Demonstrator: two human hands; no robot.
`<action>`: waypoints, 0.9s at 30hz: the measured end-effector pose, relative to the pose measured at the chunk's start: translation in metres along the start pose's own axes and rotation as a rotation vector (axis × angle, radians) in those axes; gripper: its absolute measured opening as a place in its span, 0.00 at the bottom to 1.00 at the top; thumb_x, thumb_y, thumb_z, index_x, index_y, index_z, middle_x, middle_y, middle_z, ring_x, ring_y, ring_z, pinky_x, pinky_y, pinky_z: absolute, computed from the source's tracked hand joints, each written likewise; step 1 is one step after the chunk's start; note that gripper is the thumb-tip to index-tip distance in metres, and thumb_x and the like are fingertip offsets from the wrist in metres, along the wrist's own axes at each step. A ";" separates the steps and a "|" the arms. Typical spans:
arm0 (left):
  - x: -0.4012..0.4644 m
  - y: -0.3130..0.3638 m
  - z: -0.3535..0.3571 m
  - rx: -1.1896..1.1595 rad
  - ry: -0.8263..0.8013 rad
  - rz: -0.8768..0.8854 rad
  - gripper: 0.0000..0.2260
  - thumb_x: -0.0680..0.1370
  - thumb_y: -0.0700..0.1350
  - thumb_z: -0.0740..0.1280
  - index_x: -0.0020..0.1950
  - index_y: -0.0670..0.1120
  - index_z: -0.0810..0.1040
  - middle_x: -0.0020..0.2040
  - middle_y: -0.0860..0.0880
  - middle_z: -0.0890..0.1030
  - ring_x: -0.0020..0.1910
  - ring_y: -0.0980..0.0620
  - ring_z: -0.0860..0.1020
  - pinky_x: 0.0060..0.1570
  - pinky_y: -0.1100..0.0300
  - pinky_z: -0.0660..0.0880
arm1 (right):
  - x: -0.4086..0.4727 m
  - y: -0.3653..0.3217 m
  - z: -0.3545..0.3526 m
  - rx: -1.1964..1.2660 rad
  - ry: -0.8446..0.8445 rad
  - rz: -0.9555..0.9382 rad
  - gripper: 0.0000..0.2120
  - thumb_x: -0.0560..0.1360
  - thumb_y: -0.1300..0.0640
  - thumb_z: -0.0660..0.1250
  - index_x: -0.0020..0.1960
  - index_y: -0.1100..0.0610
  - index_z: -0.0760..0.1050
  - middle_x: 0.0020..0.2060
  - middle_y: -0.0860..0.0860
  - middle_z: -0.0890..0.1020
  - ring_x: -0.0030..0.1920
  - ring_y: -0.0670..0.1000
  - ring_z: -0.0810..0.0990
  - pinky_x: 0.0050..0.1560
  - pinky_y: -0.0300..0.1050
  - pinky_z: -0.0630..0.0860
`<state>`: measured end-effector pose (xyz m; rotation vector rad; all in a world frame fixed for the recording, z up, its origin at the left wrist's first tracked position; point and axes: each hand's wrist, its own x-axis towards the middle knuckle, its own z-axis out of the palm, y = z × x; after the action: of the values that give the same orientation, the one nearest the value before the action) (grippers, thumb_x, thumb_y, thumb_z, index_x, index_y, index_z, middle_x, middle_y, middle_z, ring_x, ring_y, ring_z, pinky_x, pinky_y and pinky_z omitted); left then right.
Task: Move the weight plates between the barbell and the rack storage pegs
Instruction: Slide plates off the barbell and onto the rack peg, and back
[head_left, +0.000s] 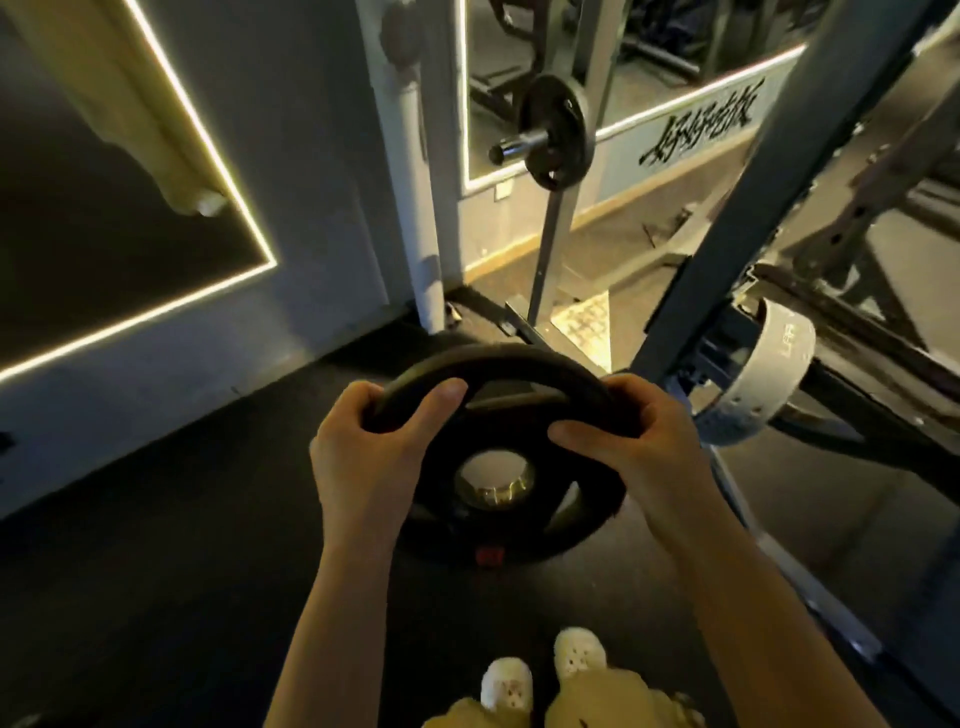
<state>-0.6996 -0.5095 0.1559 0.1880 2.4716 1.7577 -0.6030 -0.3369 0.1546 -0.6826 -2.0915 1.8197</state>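
Dark gym floor (156, 571), hands (363, 457) gripping black plate (498, 525)

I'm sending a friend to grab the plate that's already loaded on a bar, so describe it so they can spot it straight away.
Look at the mirror with the lit border on the far wall. In front of it a bar end sticks out, carrying one small black plate. Unlike the plate held in both hands or the pale one low on the rack, it sits high up.
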 end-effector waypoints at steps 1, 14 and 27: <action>0.008 0.014 -0.005 -0.012 0.039 0.044 0.22 0.58 0.68 0.65 0.40 0.53 0.74 0.37 0.53 0.78 0.37 0.58 0.77 0.38 0.65 0.72 | 0.007 -0.016 0.003 0.009 0.000 -0.047 0.20 0.61 0.52 0.78 0.51 0.52 0.77 0.45 0.50 0.83 0.48 0.50 0.82 0.49 0.48 0.80; 0.173 0.106 0.009 -0.137 0.274 0.388 0.19 0.61 0.68 0.66 0.38 0.54 0.73 0.32 0.59 0.78 0.32 0.60 0.77 0.38 0.64 0.73 | 0.171 -0.120 0.020 0.258 0.005 -0.339 0.18 0.59 0.57 0.78 0.46 0.54 0.77 0.41 0.52 0.83 0.46 0.54 0.84 0.46 0.49 0.80; 0.371 0.140 0.031 -0.127 0.341 0.401 0.23 0.60 0.71 0.66 0.38 0.52 0.74 0.36 0.56 0.78 0.35 0.57 0.77 0.39 0.63 0.72 | 0.368 -0.169 0.061 0.277 -0.006 -0.336 0.18 0.56 0.55 0.76 0.44 0.53 0.78 0.39 0.50 0.83 0.43 0.51 0.84 0.41 0.45 0.79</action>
<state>-1.0550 -0.3761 0.2741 0.4327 2.6822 2.2685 -0.9728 -0.2115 0.2770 -0.2383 -1.7776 1.8618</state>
